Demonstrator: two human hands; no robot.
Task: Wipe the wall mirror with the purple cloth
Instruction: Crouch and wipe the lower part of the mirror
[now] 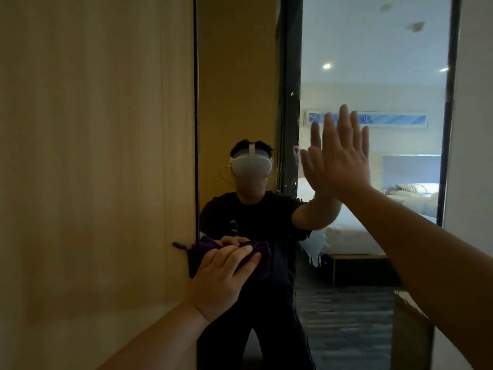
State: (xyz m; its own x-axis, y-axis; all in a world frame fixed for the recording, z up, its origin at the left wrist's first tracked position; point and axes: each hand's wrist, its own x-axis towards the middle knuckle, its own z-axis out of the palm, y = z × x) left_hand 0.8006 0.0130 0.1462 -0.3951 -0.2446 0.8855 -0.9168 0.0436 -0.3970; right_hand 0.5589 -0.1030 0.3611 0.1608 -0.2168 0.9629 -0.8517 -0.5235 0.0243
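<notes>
The tall wall mirror [373, 62] fills the middle and right of the view, framed in a thin dark edge. My left hand [224, 279] presses a bunched purple cloth [256, 265] against the glass near the mirror's left edge, at about waist height. My right hand [344, 156] is flat against the glass higher up, fingers spread and pointing up, holding nothing. The mirror reflects a person wearing a white headset and dark clothes, along with both hands. Wet streaks show on the glass below my right hand.
A light wooden panel [93, 156] stands directly left of the mirror. A white wall [474, 129] borders the mirror on the right. The reflection shows a bed with white sheets, a dark carpet and ceiling lights behind me.
</notes>
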